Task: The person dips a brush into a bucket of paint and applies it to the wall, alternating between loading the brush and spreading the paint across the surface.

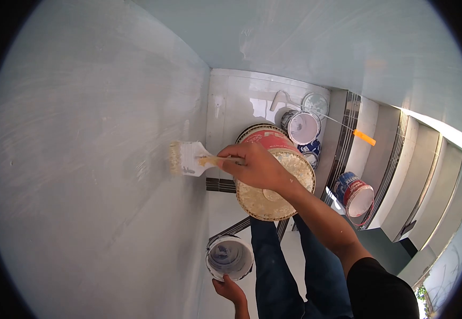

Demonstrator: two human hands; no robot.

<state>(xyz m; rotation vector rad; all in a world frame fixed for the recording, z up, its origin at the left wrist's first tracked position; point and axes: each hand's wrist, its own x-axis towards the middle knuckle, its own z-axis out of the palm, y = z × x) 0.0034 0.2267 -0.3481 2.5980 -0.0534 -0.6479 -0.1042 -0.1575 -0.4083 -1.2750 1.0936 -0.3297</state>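
My right hand (pixel 255 165) is closed round the handle of a wide paintbrush (pixel 191 158). The brush's ferrule is smeared white, and its pale bristles point left at the grey-white wall (pixel 92 159); they look to be at its surface, though contact is hard to confirm. Lower down, my left hand (pixel 231 291) grips the rim of a small white paint bucket (pixel 230 258), thumb over the edge. Greyish paint coats the inside of this bucket. Behind my right hand stands a large red-labelled paint bucket (pixel 271 139) with a stained, cream-coloured lid (pixel 276 198).
Another small paint bucket (pixel 302 127), a round lid (pixel 315 105) and a blue tin (pixel 310 151) stand beyond the large bucket. A paint roller with an orange handle (pixel 364 137) lies across there. Steps (pixel 396 159) run along the right, with a red-and-blue bucket (pixel 358 196) on them.
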